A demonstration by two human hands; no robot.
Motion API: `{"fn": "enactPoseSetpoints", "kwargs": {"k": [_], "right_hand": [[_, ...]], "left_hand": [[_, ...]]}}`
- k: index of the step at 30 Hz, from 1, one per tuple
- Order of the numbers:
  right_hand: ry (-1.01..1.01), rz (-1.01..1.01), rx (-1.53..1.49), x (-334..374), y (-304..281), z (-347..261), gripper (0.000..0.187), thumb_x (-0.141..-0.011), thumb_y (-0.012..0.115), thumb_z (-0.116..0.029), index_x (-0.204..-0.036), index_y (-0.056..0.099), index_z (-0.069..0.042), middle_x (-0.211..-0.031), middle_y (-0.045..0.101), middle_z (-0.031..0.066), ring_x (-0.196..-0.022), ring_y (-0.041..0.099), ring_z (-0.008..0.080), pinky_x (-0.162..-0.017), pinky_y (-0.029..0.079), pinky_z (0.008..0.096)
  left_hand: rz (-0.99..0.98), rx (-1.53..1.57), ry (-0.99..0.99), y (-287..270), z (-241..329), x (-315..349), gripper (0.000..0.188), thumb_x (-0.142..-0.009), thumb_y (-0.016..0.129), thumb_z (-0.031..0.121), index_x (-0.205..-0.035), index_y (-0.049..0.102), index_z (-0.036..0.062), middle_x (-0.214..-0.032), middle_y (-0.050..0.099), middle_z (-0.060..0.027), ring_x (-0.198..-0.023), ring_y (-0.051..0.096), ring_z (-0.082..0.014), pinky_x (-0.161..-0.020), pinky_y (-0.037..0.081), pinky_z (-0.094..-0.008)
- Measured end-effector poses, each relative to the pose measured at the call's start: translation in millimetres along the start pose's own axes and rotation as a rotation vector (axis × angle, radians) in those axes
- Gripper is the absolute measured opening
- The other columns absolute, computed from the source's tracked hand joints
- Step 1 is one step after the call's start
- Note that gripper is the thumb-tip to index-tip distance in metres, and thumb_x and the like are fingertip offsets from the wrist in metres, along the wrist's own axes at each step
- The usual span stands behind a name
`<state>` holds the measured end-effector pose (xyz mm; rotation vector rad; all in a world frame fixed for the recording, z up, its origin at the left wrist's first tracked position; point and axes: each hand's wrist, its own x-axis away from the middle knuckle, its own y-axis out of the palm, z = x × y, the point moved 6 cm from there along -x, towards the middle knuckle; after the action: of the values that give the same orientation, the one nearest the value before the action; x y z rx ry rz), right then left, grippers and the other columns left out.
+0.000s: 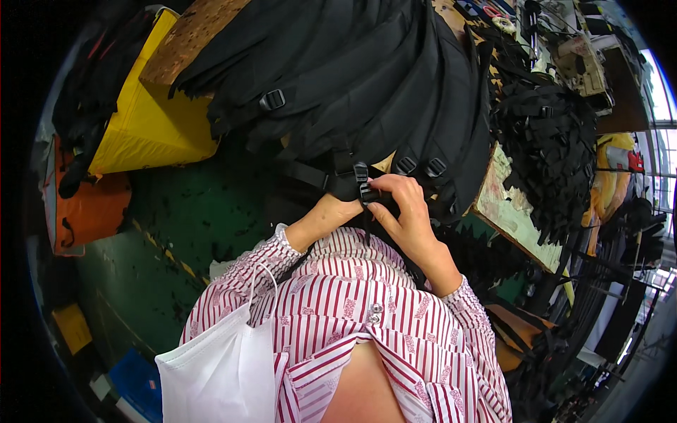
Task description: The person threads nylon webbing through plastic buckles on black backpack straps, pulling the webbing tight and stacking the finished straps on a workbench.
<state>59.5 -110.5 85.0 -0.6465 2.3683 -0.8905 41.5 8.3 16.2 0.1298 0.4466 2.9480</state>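
The right hand (409, 215) pinches a buckle (364, 192) below the heap; the left hand (337, 209) meets its strap (344, 187), grip too hidden to tell. A loosened pinch could let the strap twist, or the sliding heap (338, 63) could drag it away.

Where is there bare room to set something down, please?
Mainly the flecked green floor, between the yellow sheet, orange container and left sleeve; or the brown board between sheet and black straps. It is crowded around the left hand and right hand, and under the dark heap at right.
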Motion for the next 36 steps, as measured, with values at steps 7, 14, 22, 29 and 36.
{"fn": "enactPoseSetpoints", "kwargs": {"k": [7,14,22,29,36], "right_hand": [[0.299,-0.178,-0.36,-5.0,5.0,12.5,0.022,-0.08,0.068,-0.008,-0.099,0.059,-0.003,-0.088,0.055,0.0059,-0.082,0.054,0.0165,-0.075,0.044,0.0287],[0.466,0.023,-0.511,-7.1,-9.7,33.9,0.013,-0.086,0.065,-0.01,-0.089,0.055,-0.002,-0.08,0.054,-0.0007,-0.073,0.05,0.0083,-0.069,0.043,0.0231],[0.528,0.125,-0.667,-2.2,4.5,49.2,0.013,-0.086,0.065,-0.009,-0.09,0.055,-0.003,-0.076,0.051,-0.004,-0.07,0.047,0.0049,-0.064,0.04,0.0202],[0.348,-0.033,-0.376,-16.6,19.6,4.4,0.014,-0.085,0.067,-0.008,-0.09,0.055,-0.004,-0.067,0.043,-0.0047,-0.057,0.036,0.0037,-0.05,0.03,0.0224],[0.386,0.065,-0.397,-16.9,17.0,29.8,0.01,-0.084,0.066,-0.009,-0.086,0.058,-0.003,-0.068,0.055,0.0051,-0.06,0.051,0.012,-0.056,0.041,0.0258]], "left_hand": [[-0.118,0.079,-0.114,0.1,3.2,3.4,0.018,-0.091,0.057,0.008,-0.107,0.06,-0.0001,-0.097,0.059,-0.0025,-0.089,0.056,-0.0092,-0.077,0.047,-0.0251],[0.136,0.04,0.092,-43.9,22.9,6.4,0.017,-0.096,0.049,0.008,-0.101,0.063,-0.0008,-0.104,0.065,-0.0088,-0.102,0.059,-0.017,-0.093,0.044,-0.0307],[0.239,0.112,0.01,-68.3,29.9,22.6,0.023,-0.094,0.052,0.01,-0.113,0.058,-0.0024,-0.104,0.066,-0.0143,-0.064,0.058,-0.0137,-0.071,0.05,-0.0276],[-0.005,0.126,-0.095,-22.7,27.6,16.9,0.034,-0.091,0.06,0.01,-0.123,0.054,-0.0015,-0.092,0.062,-0.0041,-0.064,0.055,-0.007,-0.064,0.046,-0.0217],[0.056,0.158,-0.171,-41.0,7.1,24.2,0.029,-0.092,0.062,0.019,-0.11,0.057,-0.0024,-0.083,0.062,-0.0054,-0.059,0.058,-0.0108,-0.063,0.048,-0.0236]]}}
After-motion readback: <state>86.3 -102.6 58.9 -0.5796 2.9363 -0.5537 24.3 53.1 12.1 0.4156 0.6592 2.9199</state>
